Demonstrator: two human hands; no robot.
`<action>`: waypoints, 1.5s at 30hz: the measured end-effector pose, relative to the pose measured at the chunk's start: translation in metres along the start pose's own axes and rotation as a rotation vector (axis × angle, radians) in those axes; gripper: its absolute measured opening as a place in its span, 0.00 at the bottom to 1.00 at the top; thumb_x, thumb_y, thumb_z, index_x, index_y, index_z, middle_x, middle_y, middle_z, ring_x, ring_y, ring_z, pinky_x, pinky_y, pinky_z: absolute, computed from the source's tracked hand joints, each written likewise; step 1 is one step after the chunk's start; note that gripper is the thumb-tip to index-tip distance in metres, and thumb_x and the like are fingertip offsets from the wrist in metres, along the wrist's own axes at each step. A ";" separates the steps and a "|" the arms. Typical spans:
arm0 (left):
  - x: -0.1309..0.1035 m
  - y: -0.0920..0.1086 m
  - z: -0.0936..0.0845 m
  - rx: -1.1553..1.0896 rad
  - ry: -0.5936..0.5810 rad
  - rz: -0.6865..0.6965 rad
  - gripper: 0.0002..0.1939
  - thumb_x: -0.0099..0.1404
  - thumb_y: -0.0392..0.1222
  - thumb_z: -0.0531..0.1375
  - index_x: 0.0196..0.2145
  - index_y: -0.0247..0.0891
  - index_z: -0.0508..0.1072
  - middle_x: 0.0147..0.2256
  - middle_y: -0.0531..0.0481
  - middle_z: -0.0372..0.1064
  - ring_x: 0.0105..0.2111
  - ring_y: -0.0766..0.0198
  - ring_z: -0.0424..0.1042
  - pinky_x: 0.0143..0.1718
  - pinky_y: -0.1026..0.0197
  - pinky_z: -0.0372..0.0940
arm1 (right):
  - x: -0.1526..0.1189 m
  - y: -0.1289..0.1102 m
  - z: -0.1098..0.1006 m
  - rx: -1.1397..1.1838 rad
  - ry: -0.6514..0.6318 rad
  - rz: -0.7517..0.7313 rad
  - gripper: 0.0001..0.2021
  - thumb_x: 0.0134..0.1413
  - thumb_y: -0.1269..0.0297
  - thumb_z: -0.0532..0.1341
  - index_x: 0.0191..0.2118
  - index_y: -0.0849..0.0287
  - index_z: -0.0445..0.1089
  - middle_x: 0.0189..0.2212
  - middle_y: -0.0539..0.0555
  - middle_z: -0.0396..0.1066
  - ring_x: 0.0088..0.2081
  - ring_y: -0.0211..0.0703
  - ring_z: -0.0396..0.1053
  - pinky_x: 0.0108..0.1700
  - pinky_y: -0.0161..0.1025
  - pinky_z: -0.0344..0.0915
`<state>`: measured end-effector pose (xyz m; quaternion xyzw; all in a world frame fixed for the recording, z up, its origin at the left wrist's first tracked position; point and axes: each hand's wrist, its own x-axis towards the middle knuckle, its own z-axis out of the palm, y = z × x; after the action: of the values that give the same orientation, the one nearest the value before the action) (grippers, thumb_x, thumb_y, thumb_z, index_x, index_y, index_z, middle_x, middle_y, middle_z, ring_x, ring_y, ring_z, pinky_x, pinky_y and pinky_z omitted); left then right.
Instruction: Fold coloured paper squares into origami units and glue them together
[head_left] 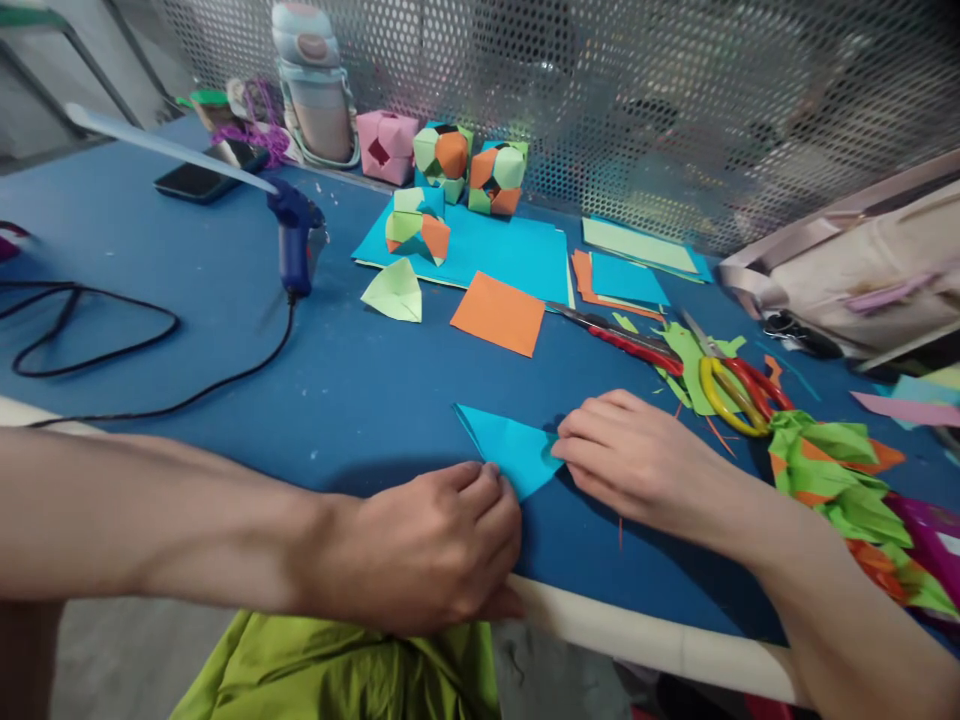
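Folded blue paper (517,450) on the tabletop (352,400), near its front edge.
Left hand (439,550) grip pinches its near side; right hand (637,460) grip, its right corner; orange paper (499,315) lies beyond; uneven finger pressure could skew the layers.

One view, from a camera worn on the person's head, looking forward and down over a blue table (225,400). Close below are the left hand (442,545) and right hand (637,455), with folded blue paper (517,450) near the middle. The view takes in green cloth (337,670) at the near edge and reaches a metal mesh panel (600,120) at the far side.
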<state>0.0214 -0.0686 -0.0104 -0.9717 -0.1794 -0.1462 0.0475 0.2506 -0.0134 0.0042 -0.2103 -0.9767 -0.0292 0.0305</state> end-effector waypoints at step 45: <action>0.004 -0.001 0.015 -0.152 0.072 0.017 0.19 0.62 0.50 0.54 0.24 0.30 0.72 0.29 0.41 0.67 0.31 0.56 0.65 0.39 0.50 0.65 | 0.016 -0.022 0.007 0.500 0.028 0.108 0.21 0.62 0.67 0.46 0.59 0.63 0.57 0.60 0.60 0.56 0.61 0.45 0.52 0.59 0.50 0.57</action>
<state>0.0284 -0.0647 -0.0236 -0.9681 -0.1576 -0.1939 -0.0185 0.2269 -0.0265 -0.0027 -0.2478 -0.9404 0.2121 0.0967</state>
